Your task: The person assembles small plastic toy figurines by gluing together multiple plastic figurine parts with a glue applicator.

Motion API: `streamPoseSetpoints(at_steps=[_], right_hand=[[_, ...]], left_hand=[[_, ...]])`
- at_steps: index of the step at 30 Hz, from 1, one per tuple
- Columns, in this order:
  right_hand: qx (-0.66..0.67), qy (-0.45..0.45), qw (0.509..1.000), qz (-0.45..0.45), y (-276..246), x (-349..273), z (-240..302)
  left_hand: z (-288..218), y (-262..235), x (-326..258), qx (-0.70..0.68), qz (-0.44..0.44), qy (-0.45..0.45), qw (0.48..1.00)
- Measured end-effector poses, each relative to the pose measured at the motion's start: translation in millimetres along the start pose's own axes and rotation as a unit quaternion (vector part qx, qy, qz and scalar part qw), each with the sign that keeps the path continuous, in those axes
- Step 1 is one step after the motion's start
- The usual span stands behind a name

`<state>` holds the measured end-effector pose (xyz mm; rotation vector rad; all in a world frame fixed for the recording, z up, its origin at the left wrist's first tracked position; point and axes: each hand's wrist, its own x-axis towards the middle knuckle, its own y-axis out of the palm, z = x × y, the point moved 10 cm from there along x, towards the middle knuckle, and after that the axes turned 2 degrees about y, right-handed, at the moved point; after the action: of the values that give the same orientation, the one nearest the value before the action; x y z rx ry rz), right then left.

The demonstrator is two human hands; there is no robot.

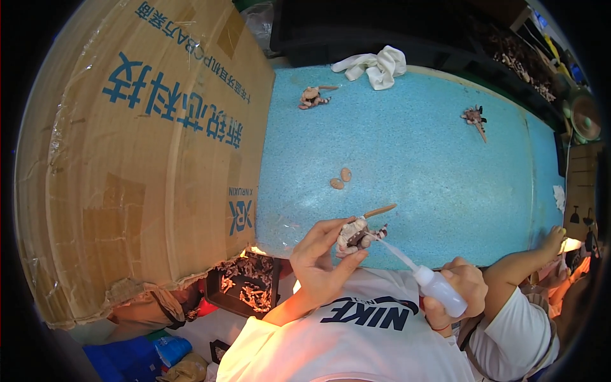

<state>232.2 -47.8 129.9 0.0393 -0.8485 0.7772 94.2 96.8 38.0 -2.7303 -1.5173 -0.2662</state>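
My left hand (318, 256) pinches a small greyish-pink figurine (351, 237) between thumb and fingers, low over the near edge of the blue tabletop (439, 184). A thin brown stick-like part juts from it to the upper right. In my right hand (470, 283) is a translucent white squeeze bottle (441, 291), its long fine nozzle reaching up and left to the figurine's right side. Whether the tip touches the figurine, I cannot tell. Just beyond lie two small tan oval pieces, one (337, 184) nearer and one (345, 174) farther.
A large cardboard box (172, 172) walls off the left side. Farther back lie a similar figurine (310, 97), a darker one (474, 119) and crumpled white gloves (380, 67). A black tray (275, 290) of small parts sits low left. Another person's arm (519, 267) rests at right.
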Motion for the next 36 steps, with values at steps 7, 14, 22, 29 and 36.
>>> streamPoseSetpoints(at_steps=[7, 14, 22, 29, 36], right_hand=[[0.204, 0.257, 0.933, -0.149, -11, -15, -69], [0.114, 0.298, 0.945, -0.068, 20, -2, -146], [-0.107, 0.284, 0.952, 0.029, 42, -14, -225], [-0.221, 0.185, 0.957, 0.025, 41, -4, -154], [-0.181, -0.089, 0.945, 0.256, 165, 15, -108]], left_hand=[[16, 4, 3, -0.189, -0.011, -0.106, 0.976], [26, -28, 14, -0.225, -0.037, -0.052, 0.972], [36, -66, 14, -0.243, -0.148, -0.032, 0.958], [38, -68, 14, -0.253, -0.164, -0.031, 0.953], [33, -58, 15, -0.247, -0.118, -0.045, 0.961]])
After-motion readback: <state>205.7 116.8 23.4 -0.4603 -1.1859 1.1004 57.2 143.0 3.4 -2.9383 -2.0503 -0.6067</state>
